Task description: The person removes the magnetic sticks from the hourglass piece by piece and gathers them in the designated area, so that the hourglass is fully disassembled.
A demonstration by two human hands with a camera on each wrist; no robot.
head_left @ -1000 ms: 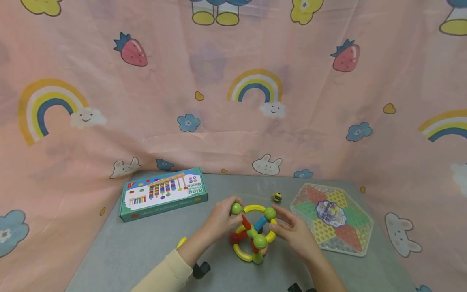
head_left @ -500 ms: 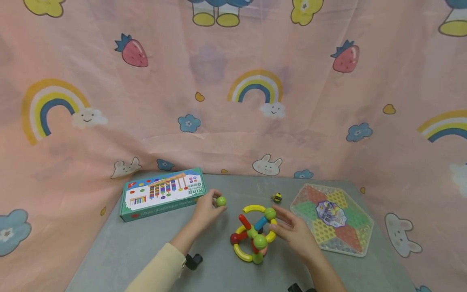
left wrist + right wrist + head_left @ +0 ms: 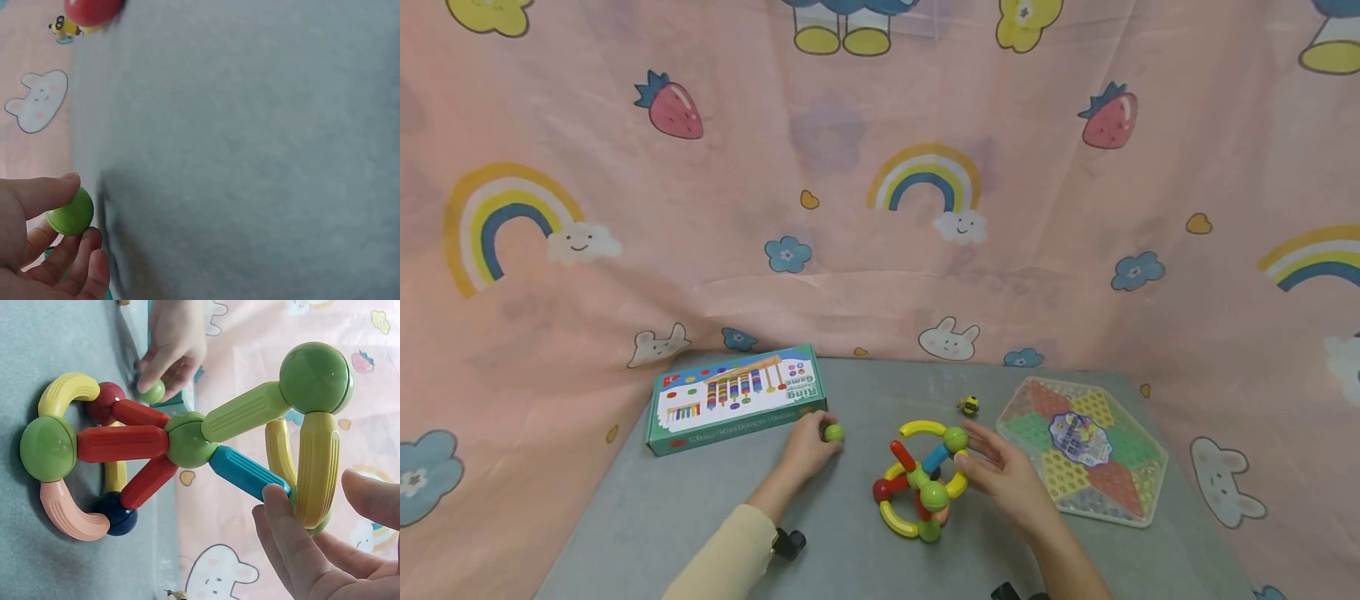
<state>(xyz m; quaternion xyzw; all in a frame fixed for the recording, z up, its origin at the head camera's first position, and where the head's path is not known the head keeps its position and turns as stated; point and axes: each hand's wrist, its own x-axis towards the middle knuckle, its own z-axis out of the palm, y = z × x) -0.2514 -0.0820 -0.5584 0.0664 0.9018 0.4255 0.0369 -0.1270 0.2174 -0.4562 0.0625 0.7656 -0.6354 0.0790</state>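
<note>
Probably best to ease green ball (image 3: 834, 433), pinched by left hand (image 3: 805, 447) near game box (image 3: 737, 398), down without rolling; brace rod-and-ball frame (image 3: 917, 477), between hands, with right hand (image 3: 1006, 479) touching lightly, fingers and thumb apart.

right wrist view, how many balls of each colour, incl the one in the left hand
Green balls: 5, including one in the left hand and one partly hidden
Red ball: 1
Dark blue ball: 1
Total: 7
</note>
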